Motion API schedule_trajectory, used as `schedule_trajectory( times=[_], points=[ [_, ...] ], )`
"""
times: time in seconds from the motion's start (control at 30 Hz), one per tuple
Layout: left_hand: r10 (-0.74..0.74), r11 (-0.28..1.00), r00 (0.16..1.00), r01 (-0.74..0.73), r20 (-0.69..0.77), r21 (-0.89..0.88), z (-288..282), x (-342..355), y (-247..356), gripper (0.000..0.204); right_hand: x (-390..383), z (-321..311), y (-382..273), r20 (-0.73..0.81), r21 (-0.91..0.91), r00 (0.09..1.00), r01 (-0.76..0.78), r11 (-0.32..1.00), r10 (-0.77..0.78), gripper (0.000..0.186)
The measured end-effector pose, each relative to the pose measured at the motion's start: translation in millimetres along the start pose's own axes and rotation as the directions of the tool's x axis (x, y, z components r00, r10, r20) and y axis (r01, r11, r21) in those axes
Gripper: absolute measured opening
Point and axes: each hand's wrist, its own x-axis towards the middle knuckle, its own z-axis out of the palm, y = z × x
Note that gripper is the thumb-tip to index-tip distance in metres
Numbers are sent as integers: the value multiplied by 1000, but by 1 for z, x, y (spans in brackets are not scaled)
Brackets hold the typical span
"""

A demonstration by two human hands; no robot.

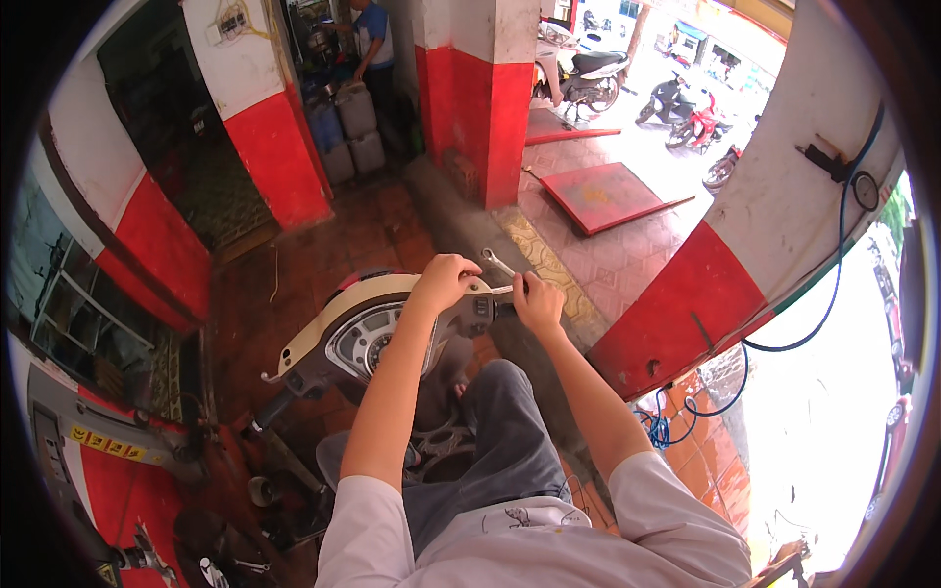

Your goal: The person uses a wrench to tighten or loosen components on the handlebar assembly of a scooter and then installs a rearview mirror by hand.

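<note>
Working beside a scooter's [365, 338] right switch housing [480, 310]: right hand [539, 300] wrapped round a wrench [501, 264], ring end on no visible fastener. Left hand [448, 283] curled over the handlebar edge, pinch hidden. Cream cover [338, 305] fitted; remaining work unclear.

Silver wrench [501, 264], slanted, near cream scooter handlebar [368, 336]

My camera puts the scooter [312, 345] ahead, its dashboard [358, 338] left of the left hand [446, 284], which is at the right side of the handlebar [479, 310]. Just rightward is the right hand [540, 302], a wrench [500, 264] in it. Beyond, I see a pillar [480, 108], containers [367, 152] to its left, a platform [603, 194] to its right, motorbikes [696, 124] farther out.
</note>
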Motion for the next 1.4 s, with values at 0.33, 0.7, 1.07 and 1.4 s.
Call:
schedule_trajectory(
  times=[0.33, 0.7, 1.07, 1.4],
  points=[
    [47, 988, 993, -61, -104, -139, 6, 1, -7, 20, -2, 5, -1, -42, -3, 999, -2, 1000, 2, 37],
    [65, 986, 994, -77, -84, -148, 8, 2, -13, 28, -3, 3, -6, -47, -20, 999, 2, 1000, -3, 36],
    [83, 992, 988, -95, -131, -86, 9, 0, -19, 33, -3, 4, -9, -44, -11, 999, 10, 1000, -10, 35],
    [71, 996, 992, -65, -106, 53, 8, 0, -7, 33, -6, 5, -1, -64, -15, 998, 9, 1000, -10, 36]
  ],
)
